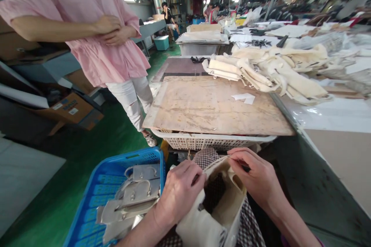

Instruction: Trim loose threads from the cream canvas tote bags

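A cream bag piece (199,224) rests on my lap over a checkered cloth, its mouth facing up and its dark inside showing. My left hand (184,185) is closed, pinching the left end of the bag's far rim. At the right end of that rim, my right hand (252,173) pinches the edge between thumb and fingers. The rim runs fairly straight between the two hands. My left fingertips are partly hidden behind the hand.
A blue basket (100,166) with several grey handbags (142,187) stands at my left. Ahead, a worn board (199,104) lies on a white basket (203,141). Cream bag pieces (261,65) are heaped at right. A person in pink (107,46) stands front left, hands together.
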`<state>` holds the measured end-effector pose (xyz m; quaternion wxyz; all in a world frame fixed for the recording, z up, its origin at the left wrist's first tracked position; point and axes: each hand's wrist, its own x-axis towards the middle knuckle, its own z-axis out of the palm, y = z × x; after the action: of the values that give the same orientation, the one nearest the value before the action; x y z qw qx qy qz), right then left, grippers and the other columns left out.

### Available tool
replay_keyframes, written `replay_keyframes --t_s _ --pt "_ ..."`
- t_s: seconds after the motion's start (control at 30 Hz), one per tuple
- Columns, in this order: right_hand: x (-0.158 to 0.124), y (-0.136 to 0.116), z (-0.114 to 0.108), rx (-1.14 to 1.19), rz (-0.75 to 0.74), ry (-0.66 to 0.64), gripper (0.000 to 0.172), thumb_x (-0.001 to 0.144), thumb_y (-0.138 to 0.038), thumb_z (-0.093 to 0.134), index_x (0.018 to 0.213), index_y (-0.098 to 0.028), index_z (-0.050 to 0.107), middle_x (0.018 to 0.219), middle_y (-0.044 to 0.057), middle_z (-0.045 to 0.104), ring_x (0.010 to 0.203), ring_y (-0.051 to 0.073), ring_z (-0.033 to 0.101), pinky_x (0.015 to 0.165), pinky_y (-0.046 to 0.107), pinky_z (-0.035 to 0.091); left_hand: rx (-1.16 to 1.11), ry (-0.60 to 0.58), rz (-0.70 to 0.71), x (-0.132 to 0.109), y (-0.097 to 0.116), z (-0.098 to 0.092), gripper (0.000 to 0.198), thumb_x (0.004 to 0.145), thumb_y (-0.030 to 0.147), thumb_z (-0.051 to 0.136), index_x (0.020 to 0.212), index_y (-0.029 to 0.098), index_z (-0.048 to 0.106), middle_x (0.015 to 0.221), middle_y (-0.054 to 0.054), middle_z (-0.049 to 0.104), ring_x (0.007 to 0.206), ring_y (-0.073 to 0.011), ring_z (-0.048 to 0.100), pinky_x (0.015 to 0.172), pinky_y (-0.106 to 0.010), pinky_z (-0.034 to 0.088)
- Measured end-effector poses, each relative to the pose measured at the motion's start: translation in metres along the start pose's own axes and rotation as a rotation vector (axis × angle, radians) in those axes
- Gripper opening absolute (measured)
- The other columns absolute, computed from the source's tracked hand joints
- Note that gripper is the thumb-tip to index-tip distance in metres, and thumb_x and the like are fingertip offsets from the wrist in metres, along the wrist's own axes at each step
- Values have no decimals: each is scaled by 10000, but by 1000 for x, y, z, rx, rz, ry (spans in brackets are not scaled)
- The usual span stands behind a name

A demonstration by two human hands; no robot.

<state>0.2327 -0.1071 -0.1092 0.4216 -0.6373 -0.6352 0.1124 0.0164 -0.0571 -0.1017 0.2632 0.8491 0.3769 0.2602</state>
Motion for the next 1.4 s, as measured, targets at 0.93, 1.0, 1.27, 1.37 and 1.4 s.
replay_keyframes --t_s 0.93,1.0,1.27,1.37,1.4 --pt "-6 -3 -3 96 77 34 118 909 -157 539 834 -207 614 940 39 694 838 145 673 744 244 551 496 -260 463 66 19 17 127 935 181 492 836 192 571 784 4 614 725 -177 609 558 -290 393" --pt "-4 -5 -4 82 57 40 118 909 -163 540 827 -211 610 923 36 699 830 142 680 737 238 554 483 -306 464 71 18 21 134 949 180 477 864 196 580 812 2 623 747 -177 617 583 -287 414" --pt "-27 -15 -2 -278 143 56 69 883 -279 560 936 -236 572 1251 123 648 1067 262 682 798 398 609 428 -295 468 80 13 31 215 931 129 481 754 185 589 728 0 622 673 -164 602 582 -275 410" --pt "-35 -22 5 -436 197 157 91 885 -316 515 892 -228 533 1194 156 673 990 295 714 678 417 632 427 -288 444 80 17 30 223 929 133 488 736 179 590 715 -5 627 660 -164 603 573 -271 409" --pt "-36 -24 7 -464 214 189 103 894 -322 495 893 -226 531 1166 155 684 954 295 725 640 411 633 424 -289 437 80 19 30 220 928 137 495 735 178 590 716 -5 630 662 -164 607 574 -270 412"
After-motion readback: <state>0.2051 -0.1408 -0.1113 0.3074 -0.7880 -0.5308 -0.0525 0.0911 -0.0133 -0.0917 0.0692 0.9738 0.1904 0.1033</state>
